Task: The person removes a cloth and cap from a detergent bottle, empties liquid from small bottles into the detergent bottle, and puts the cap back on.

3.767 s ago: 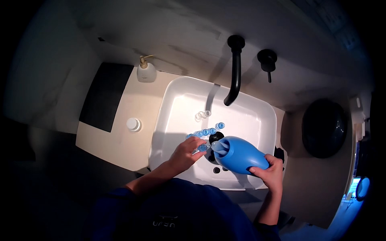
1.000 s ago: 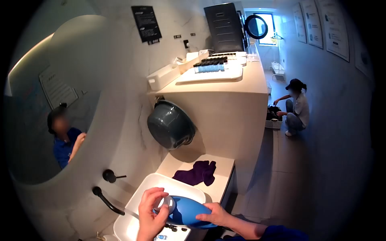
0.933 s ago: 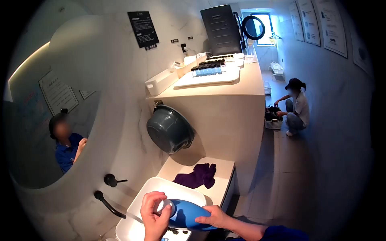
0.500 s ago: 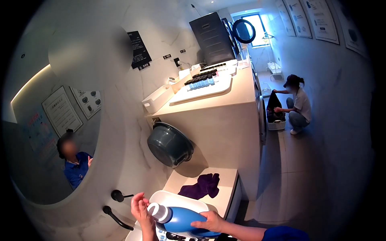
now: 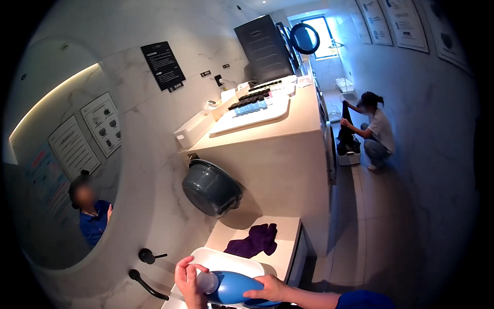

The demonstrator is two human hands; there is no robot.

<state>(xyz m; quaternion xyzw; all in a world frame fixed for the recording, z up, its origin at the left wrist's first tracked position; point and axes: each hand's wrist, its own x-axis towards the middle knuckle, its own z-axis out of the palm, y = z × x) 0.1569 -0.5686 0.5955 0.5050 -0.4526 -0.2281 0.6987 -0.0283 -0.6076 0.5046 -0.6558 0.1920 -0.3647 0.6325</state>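
A blue bottle [image 5: 231,287] with a white cap [image 5: 208,282] lies tilted on its side over the sink area, cap to the left. My right hand [image 5: 270,289] grips the bottle's body from the right, thumb on the near face. My left hand [image 5: 189,282] has its fingers curled round the cap. Just behind the bottle is a white basin [image 5: 226,255], partly covered by it. A crumpled dark purple cloth [image 5: 254,241] rests on the ledge beyond. What lies beneath the bottle is mostly hidden.
A black tap [image 5: 149,286] and lever [image 5: 149,256] project from the left wall. A grey washbasin [image 5: 210,188] hangs on the counter's side. Trays with small bottles [image 5: 249,106] stand on the counter. Another person [image 5: 378,131] crouches in the aisle by a white laundry basket [image 5: 349,157].
My left hand has moved onto the cap, its raised fingers now closing round it. The other person has lifted dark fabric differently over the basket. My view has shifted slightly.
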